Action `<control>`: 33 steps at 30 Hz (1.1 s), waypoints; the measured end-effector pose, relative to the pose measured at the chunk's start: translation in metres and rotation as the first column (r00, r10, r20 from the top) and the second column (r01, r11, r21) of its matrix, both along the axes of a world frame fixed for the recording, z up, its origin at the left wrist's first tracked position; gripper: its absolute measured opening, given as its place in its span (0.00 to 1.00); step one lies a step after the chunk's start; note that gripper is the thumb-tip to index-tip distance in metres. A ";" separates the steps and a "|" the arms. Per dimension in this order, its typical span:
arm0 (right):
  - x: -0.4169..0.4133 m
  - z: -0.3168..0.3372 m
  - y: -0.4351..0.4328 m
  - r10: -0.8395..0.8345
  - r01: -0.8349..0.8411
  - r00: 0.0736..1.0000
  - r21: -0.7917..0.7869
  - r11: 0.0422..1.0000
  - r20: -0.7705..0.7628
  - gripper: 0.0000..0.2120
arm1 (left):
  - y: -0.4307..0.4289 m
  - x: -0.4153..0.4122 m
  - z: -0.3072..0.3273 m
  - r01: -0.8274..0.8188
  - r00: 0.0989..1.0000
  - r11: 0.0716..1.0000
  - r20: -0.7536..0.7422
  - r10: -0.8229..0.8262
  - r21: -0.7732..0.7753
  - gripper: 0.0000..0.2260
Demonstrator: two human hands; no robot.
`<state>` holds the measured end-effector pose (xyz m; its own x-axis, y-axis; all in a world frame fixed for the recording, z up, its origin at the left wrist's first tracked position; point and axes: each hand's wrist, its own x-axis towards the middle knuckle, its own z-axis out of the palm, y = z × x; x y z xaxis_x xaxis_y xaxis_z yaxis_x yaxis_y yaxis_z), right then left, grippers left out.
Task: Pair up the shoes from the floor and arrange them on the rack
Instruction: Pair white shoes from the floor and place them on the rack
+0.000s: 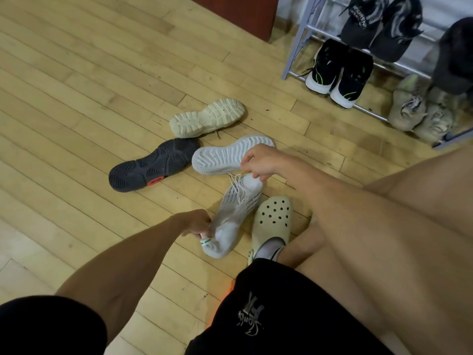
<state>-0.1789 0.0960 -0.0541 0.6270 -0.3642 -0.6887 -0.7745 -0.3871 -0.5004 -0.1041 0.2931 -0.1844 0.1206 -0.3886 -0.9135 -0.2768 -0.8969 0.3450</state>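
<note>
A white knit sneaker (234, 213) lies upright on the wood floor in front of me. My left hand (197, 222) grips its heel. My right hand (261, 161) pinches the edge of a second white sneaker (225, 156), which lies sole up just beyond the first. A beige sneaker (207, 117) and a black sneaker (153, 163) with an orange heel patch also lie sole up further out. The metal shoe rack (297, 44) stands at the upper right.
On the rack sit a black pair with green accents (340, 70), a dark grey pair (378, 24) above it, and a tan pair (419, 111) to the right. My foot in a cream clog (272, 221) rests beside the held sneaker. A brown cabinet (230, 11) stands at the back.
</note>
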 end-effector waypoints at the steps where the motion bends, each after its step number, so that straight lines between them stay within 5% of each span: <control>1: -0.001 0.000 0.002 0.004 -0.004 1.000 -0.002 1.000 -0.002 0.13 | -0.001 0.002 0.004 -0.057 0.996 0.998 -0.061 0.058 0.020 0.19; 10: -0.012 0.017 0.009 0.018 -0.022 0.998 -0.067 0.998 -0.056 0.13 | 0.000 0.035 0.059 -0.320 0.890 0.945 -0.319 0.325 0.069 0.04; 15: -0.012 0.041 0.014 -0.067 0.067 0.998 0.000 0.998 -0.011 0.13 | -0.004 0.059 0.110 -0.370 0.908 0.922 -0.254 0.333 -0.113 0.02; 18: -0.006 0.062 0.012 -0.165 0.159 0.986 0.122 0.980 0.039 0.24 | -0.023 0.068 0.150 -0.437 0.895 0.861 -0.227 0.385 -0.261 0.10; 21: -0.002 0.092 0.001 -0.221 0.202 0.961 0.124 0.971 0.166 0.23 | -0.054 0.066 0.198 -0.466 0.885 0.789 -0.217 0.412 -0.401 0.11; 29: -0.054 0.178 -0.082 -0.506 0.533 0.683 0.115 0.838 0.527 0.17 | -0.181 0.025 0.322 -0.265 0.926 0.734 0.048 0.375 -0.626 0.11; 33: -0.107 0.209 -0.127 -0.605 0.669 0.500 0.167 0.725 0.620 0.14 | -0.242 -0.023 0.367 -0.159 0.964 0.709 0.048 0.263 -0.687 0.08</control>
